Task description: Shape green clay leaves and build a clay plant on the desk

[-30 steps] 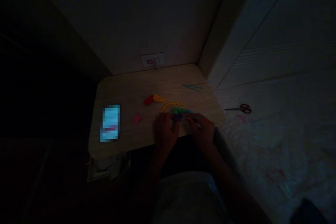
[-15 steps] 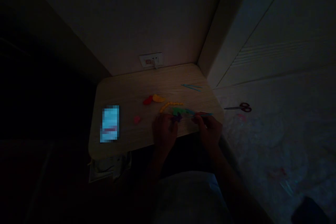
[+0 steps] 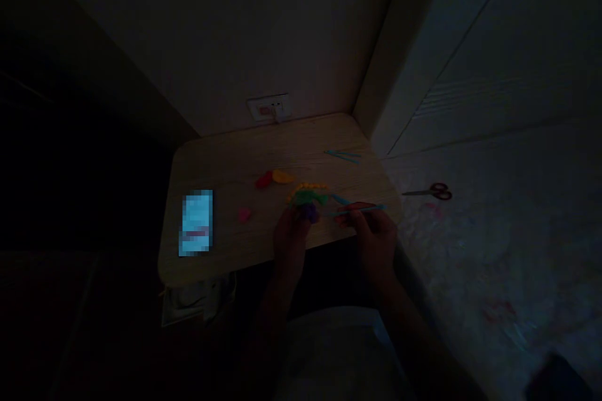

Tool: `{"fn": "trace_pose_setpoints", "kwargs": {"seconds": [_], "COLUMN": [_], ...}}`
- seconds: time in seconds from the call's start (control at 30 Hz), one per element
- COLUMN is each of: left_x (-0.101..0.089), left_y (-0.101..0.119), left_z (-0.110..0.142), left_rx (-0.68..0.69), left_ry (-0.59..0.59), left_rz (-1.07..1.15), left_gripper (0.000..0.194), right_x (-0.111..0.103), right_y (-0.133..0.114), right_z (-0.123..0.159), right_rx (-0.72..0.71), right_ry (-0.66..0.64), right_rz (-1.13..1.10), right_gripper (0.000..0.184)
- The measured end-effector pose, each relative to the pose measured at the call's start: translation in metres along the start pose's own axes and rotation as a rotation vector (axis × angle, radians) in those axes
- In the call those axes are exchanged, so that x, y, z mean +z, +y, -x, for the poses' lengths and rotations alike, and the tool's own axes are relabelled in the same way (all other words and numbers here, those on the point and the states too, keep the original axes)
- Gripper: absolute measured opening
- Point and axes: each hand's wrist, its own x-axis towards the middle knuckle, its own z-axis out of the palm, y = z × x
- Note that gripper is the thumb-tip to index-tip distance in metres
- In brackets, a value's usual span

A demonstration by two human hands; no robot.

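The scene is very dark. My left hand (image 3: pixel 290 241) is closed on a small purple piece (image 3: pixel 308 213), soft and lumpy like modelling clay. A green piece (image 3: pixel 310 198) shows just beyond it; whether the two are joined I cannot tell. My right hand (image 3: pixel 376 233) pinches a thin blue stick tool (image 3: pixel 374 208), whose tip points left toward the purple piece, apart from it. Another blue piece (image 3: pixel 339 199) and something reddish lie by the right fingers. Behind the green piece curves a beaded yellow strip (image 3: pixel 313 186).
On the small wooden table (image 3: pixel 216 163) are a red lump (image 3: pixel 264 180), a yellow lump (image 3: pixel 283 177), a pink lump (image 3: pixel 244 215), blue sticks (image 3: pixel 343 155) and a lit, blurred phone (image 3: pixel 196 223). Scissors (image 3: pixel 437 192) lie to the right. A wall socket (image 3: pixel 270 107) is behind.
My left hand has turned and shifted slightly left with the purple piece, which shows more now. The stick in my right hand has come into clearer view, and the hands are a little farther apart.
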Motion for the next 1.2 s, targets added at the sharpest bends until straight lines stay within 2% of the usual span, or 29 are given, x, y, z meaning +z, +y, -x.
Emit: {"fn": "trace_pose_setpoints", "kwargs": {"seconds": [0.1, 0.2, 0.4, 0.63, 0.77, 0.93, 1.0, 1.2], "left_x": [0.007, 0.012, 0.014, 0.015, 0.011, 0.010, 0.011, 0.011], "left_y": [0.011, 0.018, 0.018, 0.019, 0.019, 0.021, 0.021, 0.018], "left_z": [0.001, 0.000, 0.004, 0.005, 0.003, 0.001, 0.001, 0.001], "left_rx": [-0.065, -0.068, -0.098, -0.076, -0.086, -0.109, -0.104, -0.079], "left_ry": [0.005, 0.026, 0.108, 0.085, 0.083, 0.068, 0.079, 0.118], "left_rz": [0.226, 0.279, 0.271, 0.258, 0.214, 0.210, 0.223, 0.222], "left_gripper": [0.041, 0.038, 0.046, 0.046, 0.051, 0.050, 0.049, 0.049], "right_x": [0.004, 0.007, 0.009, 0.012, 0.012, 0.008, 0.006, 0.005], "right_y": [-0.003, -0.003, 0.003, 0.008, 0.007, 0.003, -0.001, -0.010], "right_z": [0.002, 0.003, 0.004, 0.003, 0.001, 0.000, 0.001, 0.003], "right_rx": [-0.032, -0.059, -0.115, -0.199, -0.270, -0.261, -0.298, -0.480], "right_ry": [-0.012, -0.021, 0.000, -0.031, -0.051, -0.027, -0.024, -0.164], "right_rz": [-0.006, -0.006, 0.006, 0.053, 0.106, 0.091, 0.101, 0.275], "right_gripper": [0.018, 0.016, 0.013, 0.010, 0.015, 0.011, 0.012, 0.019]}}
